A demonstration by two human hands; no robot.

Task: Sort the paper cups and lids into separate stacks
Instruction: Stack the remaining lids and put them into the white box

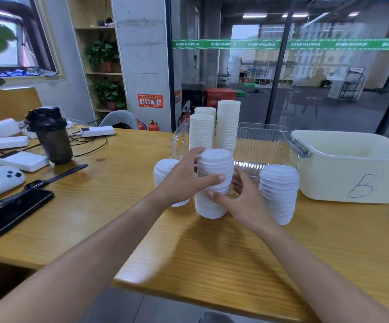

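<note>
Table (212,248): was wood, grained, with a light sheen.
Cups (228,123): were matt white paper.
Lids (279,194): were white plastic, ridged, slightly shiny.
Tray (263,141) behind the lids: was clear ribbed plastic, glossy.
Tub (351,169) right of the tray: was cream plastic, smooth.
Phone (14,212): had glossy black glass.

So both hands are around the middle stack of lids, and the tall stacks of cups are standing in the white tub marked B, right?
Not quite. The head view shows the cup stacks standing in the clear plastic bin, not the white tub marked B. The rest holds: the left hand and right hand are both around the middle lid stack.
</note>
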